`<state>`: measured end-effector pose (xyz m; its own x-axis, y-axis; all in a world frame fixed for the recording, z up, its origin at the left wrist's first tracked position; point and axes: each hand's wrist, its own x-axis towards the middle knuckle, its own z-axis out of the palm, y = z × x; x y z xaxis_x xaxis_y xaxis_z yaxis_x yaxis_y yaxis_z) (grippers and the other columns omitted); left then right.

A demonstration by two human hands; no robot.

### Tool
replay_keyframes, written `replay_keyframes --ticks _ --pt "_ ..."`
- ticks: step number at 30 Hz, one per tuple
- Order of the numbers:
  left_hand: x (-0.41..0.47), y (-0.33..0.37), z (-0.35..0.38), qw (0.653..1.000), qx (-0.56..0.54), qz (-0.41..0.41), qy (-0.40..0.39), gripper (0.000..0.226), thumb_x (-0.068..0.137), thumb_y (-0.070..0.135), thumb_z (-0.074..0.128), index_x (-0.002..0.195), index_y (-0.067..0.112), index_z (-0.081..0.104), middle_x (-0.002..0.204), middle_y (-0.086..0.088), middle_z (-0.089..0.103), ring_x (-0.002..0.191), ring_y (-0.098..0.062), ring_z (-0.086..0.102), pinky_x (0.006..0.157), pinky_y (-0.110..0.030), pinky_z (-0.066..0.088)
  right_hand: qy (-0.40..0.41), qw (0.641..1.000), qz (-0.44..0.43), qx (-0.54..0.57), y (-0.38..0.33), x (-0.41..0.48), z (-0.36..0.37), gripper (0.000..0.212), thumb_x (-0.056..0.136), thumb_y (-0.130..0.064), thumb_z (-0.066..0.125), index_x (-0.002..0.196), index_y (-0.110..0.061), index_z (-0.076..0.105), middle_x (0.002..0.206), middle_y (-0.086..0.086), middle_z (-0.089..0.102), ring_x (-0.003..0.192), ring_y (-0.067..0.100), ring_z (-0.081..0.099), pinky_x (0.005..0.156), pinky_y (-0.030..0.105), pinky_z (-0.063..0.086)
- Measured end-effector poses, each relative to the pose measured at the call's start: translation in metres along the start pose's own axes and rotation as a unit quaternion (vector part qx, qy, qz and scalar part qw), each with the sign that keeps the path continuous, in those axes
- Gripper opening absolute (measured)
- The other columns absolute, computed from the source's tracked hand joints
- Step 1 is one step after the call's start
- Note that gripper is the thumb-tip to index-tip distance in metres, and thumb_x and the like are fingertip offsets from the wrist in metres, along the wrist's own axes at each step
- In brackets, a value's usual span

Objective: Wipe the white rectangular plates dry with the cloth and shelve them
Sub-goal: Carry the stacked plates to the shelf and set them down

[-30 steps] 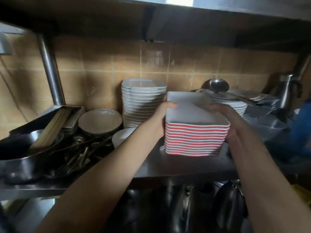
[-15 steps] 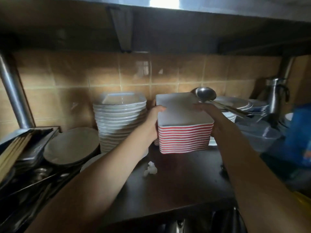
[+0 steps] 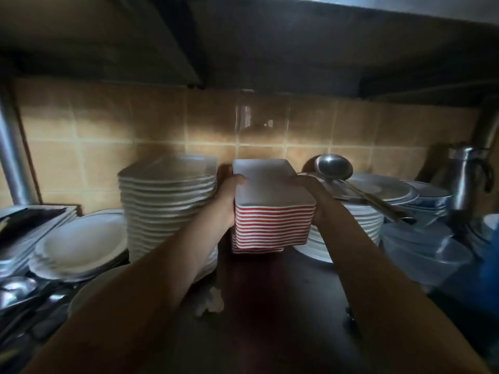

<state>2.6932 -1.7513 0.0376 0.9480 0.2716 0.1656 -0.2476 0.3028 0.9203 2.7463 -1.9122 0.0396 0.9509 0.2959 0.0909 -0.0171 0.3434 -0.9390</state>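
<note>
**Both hands on the plate stack, deep in the shelf**

The stack of plates (image 3: 272,211) sits at the middle of the shelf (image 3: 270,306), close to the tiled wall (image 3: 135,125). The plates are rectangular with rounded corners. The top one shows a plain white face, and down the side each white rim alternates with a red band, so the stack looks striped. The lower plates sit slightly off line towards the left. From here I cannot tell whether the bottom plate bears fully on the dark shelf.

The left hand (image 3: 229,201) grips the stack at its nine o'clock side, with the thumb hooked over the top rim. The right hand (image 3: 310,195) grips the three o'clock side, its fingers (image 3: 299,180) curled onto the top plate's edge.

Just beside the stack at nine o'clock stands a taller pile of white plates (image 3: 167,206), blurred, and farther out that way a low pile of round plates (image 3: 81,244). At three o'clock is a stack of round white plates (image 3: 361,225) with a steel ladle (image 3: 333,166) lying over it. Beyond are clear plastic tubs (image 3: 421,247) and a metal jug (image 3: 464,179). A scrap of crumpled white paper (image 3: 213,300) lies on the shelf at seven o'clock, under the left forearm.

The shelf is dark and dull. The wall behind has tan square tiles with pale grout, lit in a band across the middle. A steel post (image 3: 10,157) rises at the far left, and the shadowed underside of an upper shelf (image 3: 270,49) hangs overhead.
</note>
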Motion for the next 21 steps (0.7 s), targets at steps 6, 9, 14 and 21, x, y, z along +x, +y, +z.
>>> replay_keyframes --ticks 6,9,14,21 --pt "0.027 -0.002 -0.006 0.999 0.002 0.037 -0.005 0.049 0.060 0.018 0.061 0.106 0.003 0.054 0.095 -0.023 0.054 0.082 -0.031 0.057 0.072 -0.033 0.048 -0.013 1.000 0.010 -0.008 0.010 0.023 -0.004 0.013 0.087 -0.019 0.060 0.091 -0.008 0.064 0.067 0.004 0.069 0.072 0.019 0.063 0.062 0.029 0.048" --pt "0.027 0.001 -0.008 1.000 0.000 0.007 -0.021 0.036 0.082 0.023 0.051 0.109 0.001 0.056 0.097 -0.020 0.061 0.082 -0.030 0.062 0.073 -0.031 0.051 -0.032 0.999 0.026 0.003 0.009 0.028 -0.008 0.023 0.083 -0.022 0.065 0.100 -0.007 0.065 0.078 0.008 0.069 0.067 0.019 0.066 0.060 0.029 0.051" --pt "0.035 -0.002 -0.010 0.999 0.008 -0.038 0.003 0.034 0.092 0.037 0.043 0.077 0.010 0.058 0.051 -0.004 0.061 0.044 -0.015 0.058 0.048 -0.019 0.044 -0.029 0.999 0.034 -0.026 0.005 0.038 -0.010 0.028 0.074 -0.030 0.072 0.093 -0.012 0.065 0.065 0.003 0.063 0.056 0.017 0.060 0.053 0.026 0.049" --pt "0.023 0.000 -0.009 0.997 0.005 -0.076 -0.015 0.053 0.090 0.055 0.044 0.113 0.010 0.060 0.103 -0.017 0.067 0.087 -0.030 0.064 0.073 -0.036 0.052 -0.022 0.999 0.035 -0.005 0.005 0.040 -0.010 0.015 0.074 -0.025 0.071 0.080 -0.013 0.067 0.062 0.006 0.056 0.049 0.019 0.056 0.048 0.025 0.049"
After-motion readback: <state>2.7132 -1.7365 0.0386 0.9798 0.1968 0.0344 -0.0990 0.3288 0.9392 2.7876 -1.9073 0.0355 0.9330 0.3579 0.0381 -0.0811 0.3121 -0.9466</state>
